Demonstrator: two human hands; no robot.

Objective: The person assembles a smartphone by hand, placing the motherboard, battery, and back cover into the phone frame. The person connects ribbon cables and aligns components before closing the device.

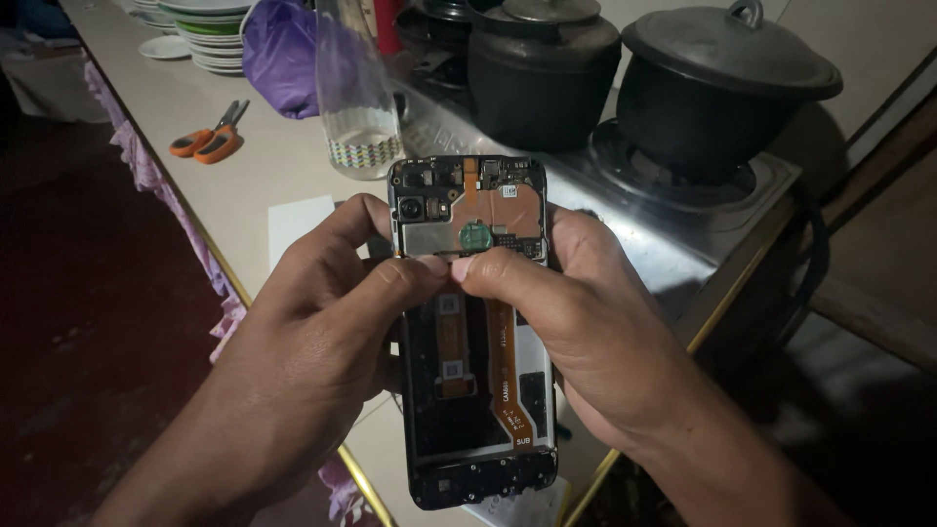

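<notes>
We grip opened smartphone (pixel 475 332) in left hand (pixel 322 332) and right hand (pixel 576 332), thumbs pinched at mainboard edge; next needs gentle prying, we judge

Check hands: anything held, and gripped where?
Both hands, left hand and right hand, hold an opened phone by its side edges, thumbs meeting across its middle.

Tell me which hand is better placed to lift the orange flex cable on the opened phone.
Probably the right hand: its thumb tip sits just above the orange flex cable, while the left hand wraps the opened phone from the far side.
</notes>
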